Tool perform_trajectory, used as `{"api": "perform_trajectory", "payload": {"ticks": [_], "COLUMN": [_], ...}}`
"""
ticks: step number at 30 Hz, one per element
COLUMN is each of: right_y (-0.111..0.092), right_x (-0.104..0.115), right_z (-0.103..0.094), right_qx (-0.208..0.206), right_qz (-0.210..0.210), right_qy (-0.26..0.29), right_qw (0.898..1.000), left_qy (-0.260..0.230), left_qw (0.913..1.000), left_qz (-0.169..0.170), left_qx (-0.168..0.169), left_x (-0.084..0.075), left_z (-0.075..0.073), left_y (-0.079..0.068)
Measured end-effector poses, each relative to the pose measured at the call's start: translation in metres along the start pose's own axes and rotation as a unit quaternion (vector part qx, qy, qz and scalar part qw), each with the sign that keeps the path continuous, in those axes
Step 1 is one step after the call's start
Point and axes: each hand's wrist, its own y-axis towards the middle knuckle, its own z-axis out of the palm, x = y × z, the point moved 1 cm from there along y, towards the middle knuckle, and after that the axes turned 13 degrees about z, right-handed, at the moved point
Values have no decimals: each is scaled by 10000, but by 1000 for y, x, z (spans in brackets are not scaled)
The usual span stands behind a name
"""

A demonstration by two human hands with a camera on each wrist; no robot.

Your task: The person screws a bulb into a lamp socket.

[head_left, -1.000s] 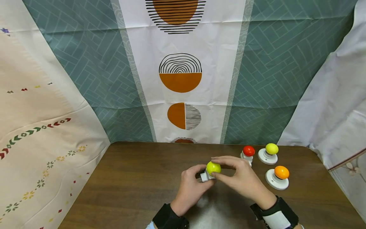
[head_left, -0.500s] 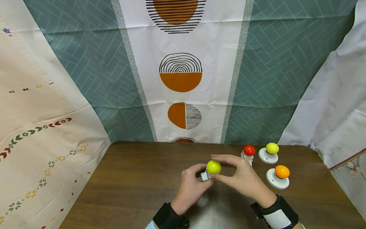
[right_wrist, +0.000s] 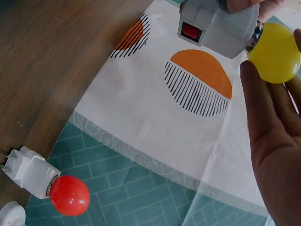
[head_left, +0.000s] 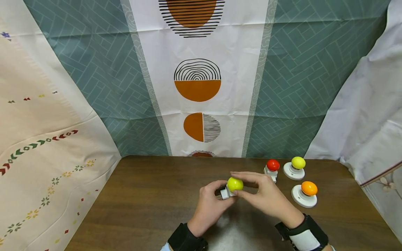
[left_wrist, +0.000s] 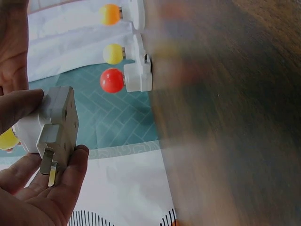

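My left hand (head_left: 208, 205) grips a white plug-in bulb socket (left_wrist: 59, 113) above the table, its two metal prongs (left_wrist: 49, 165) sticking out in the left wrist view. A red rocker switch (right_wrist: 191, 31) shows on the socket's side in the right wrist view. Seated at the socket's other end is a round yellow light bulb (head_left: 235, 184), with a bit of its metal base (right_wrist: 255, 36) visible. My right hand (head_left: 267, 197) holds this bulb between thumb and fingers. How deep the bulb's thread sits is hidden.
On the right of the wooden table (head_left: 150, 202) stand a red bulb in a plug-in socket (head_left: 272, 165), a yellow bulb on a round white base (head_left: 293, 172) and an orange bulb on another round base (head_left: 303, 199). Patterned cloth (head_left: 201, 104) hangs behind.
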Motion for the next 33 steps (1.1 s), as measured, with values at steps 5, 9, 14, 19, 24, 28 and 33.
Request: {"api": "perform_trajectory", "payload": {"ticks": [5,9,14,19,24,28,33], "right_y": [1,4,4,4,4,1,-2], "right_x": [-10,-23,-30,-30,-30,-16,5], "right_z": [4,8,10,8,3,0,-2], "right_qx": [-373,-600,-709,-743,-396,-42,181], "right_qz": [166,138,-80,-305,-334,-264,-240], "right_qy": [13,-12,-67,-440,-570,-429,-149], "right_qw": [9992,9981,9974,9958,9970,9987,9994], "left_qy": [30,22,3,20,34,27,40], "left_qw": [10000,10000,9999,9999,9999,9999,9999], "left_qz": [-14,-63,-148,-135,-120,-109,-94], "left_qx": [-10,1,20,5,-12,-44,-70], "left_x": [0,0,0,0,0,0,0], "left_z": [0,0,0,0,0,0,0], "left_y": [1,1,1,0,0,1,1]}}
